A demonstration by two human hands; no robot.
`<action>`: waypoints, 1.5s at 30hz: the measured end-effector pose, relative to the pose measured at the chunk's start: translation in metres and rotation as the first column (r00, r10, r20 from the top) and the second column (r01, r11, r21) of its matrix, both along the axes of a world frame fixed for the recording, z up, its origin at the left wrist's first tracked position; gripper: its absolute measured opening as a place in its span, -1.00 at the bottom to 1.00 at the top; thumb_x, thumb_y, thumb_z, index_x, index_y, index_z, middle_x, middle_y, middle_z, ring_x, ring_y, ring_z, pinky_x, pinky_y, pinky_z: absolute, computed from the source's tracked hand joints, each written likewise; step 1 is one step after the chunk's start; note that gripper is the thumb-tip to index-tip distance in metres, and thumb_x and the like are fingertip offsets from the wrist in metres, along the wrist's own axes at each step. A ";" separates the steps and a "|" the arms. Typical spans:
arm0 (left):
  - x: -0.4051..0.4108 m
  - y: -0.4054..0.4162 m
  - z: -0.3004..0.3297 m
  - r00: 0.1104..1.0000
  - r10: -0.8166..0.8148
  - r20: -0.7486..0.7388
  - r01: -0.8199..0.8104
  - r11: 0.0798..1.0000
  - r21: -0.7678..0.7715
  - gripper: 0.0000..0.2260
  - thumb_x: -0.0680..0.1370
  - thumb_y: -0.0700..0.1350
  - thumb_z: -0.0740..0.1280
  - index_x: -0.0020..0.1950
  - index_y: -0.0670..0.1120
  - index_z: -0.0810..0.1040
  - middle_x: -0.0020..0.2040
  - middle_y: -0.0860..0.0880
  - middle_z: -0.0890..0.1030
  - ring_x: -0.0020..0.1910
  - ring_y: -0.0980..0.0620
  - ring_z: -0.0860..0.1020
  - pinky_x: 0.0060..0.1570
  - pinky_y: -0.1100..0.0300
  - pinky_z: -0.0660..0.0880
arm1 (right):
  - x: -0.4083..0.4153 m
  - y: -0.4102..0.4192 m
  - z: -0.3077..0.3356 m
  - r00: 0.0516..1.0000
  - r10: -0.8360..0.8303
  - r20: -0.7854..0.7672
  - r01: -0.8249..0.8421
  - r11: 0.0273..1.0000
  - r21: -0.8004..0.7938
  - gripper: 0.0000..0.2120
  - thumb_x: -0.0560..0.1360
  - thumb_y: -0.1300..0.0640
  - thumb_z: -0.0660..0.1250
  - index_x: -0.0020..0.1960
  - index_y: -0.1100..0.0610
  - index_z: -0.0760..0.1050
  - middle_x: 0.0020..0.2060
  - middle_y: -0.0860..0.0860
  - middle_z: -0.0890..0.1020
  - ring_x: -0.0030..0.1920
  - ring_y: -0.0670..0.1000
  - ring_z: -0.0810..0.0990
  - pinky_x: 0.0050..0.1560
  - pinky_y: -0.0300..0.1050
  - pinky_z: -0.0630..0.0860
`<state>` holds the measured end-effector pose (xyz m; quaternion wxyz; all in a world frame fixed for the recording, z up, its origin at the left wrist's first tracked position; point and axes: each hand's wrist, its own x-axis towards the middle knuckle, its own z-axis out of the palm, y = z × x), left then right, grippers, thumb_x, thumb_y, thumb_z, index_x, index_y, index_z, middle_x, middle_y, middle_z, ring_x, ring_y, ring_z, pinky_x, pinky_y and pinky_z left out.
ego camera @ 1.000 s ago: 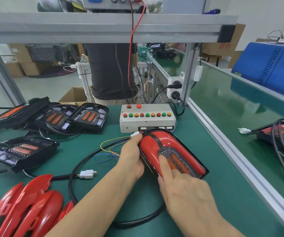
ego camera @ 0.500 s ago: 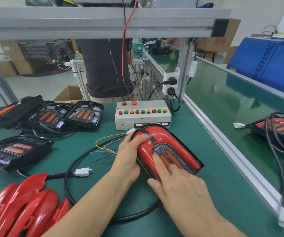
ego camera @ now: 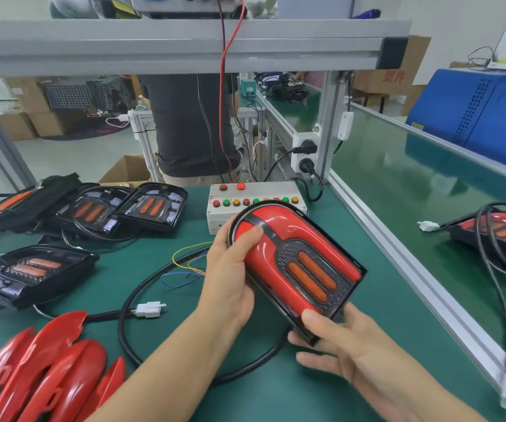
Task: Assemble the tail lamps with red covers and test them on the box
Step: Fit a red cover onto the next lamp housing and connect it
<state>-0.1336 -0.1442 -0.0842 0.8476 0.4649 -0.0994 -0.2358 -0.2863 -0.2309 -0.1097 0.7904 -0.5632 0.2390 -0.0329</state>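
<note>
Hands left (ego camera: 230,269) and right (ego camera: 337,339) grip one tail lamp (ego camera: 297,263); perhaps four uncovered lamps (ego camera: 151,207) nearby.

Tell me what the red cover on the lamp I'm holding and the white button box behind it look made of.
Glossy red cover: likely moulded plastic, since sharp light reflections run along its smooth curves. White rectangular button box: matte painted metal or plastic; its flat panels and crisp edges fit either.

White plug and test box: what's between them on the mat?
Head view: thin coloured wires on the green mat between white plug and test box.
</note>
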 end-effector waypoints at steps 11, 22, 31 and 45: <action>-0.007 0.010 0.004 0.998 -0.065 0.013 0.064 0.996 0.061 -0.57 0.35 -0.12 0.41 0.21 -0.14 0.53 0.09 -0.18 0.64 -0.07 -0.05 0.60 0.01 -0.01 0.54 | -0.003 -0.005 -0.004 1.000 -0.014 0.008 0.014 0.997 -0.075 -0.38 0.16 0.04 0.65 0.15 0.17 0.56 -0.10 0.13 0.71 -0.15 0.11 0.70 -0.18 -0.10 0.62; 0.002 0.019 -0.001 0.978 -0.202 -0.042 0.207 0.965 0.161 -0.70 0.34 -0.08 0.39 0.04 -0.12 0.62 -0.12 -0.09 0.69 -0.24 0.01 0.63 -0.09 0.02 0.58 | -0.001 -0.002 -0.010 0.995 -0.097 0.034 0.100 0.987 -0.122 -0.39 0.13 0.07 0.67 0.13 0.12 0.57 -0.09 0.09 0.71 -0.14 0.06 0.68 -0.16 -0.08 0.61; 0.005 0.016 -0.010 0.996 -0.057 -0.065 0.068 0.981 0.184 -0.88 0.36 -0.17 0.40 -0.13 -0.14 0.64 -0.26 -0.09 0.66 -0.32 -0.02 0.59 -0.25 0.10 0.57 | 0.002 0.007 -0.011 0.990 -0.121 0.074 0.136 0.961 -0.242 -0.42 0.17 0.01 0.62 0.14 0.07 0.56 -0.13 0.04 0.71 -0.20 0.00 0.65 -0.14 0.00 0.63; 0.014 -0.025 -0.010 0.971 -0.046 -0.232 0.077 0.989 0.124 -0.69 0.55 -0.11 0.31 0.25 -0.20 0.51 -0.02 -0.16 0.67 -0.13 -0.08 0.64 0.05 -0.07 0.57 | 0.020 0.009 -0.010 0.959 -0.275 0.067 0.280 0.957 -0.078 -0.65 0.38 0.20 0.50 0.15 0.14 0.55 -0.10 0.03 0.73 -0.17 0.00 0.69 -0.14 -0.07 0.66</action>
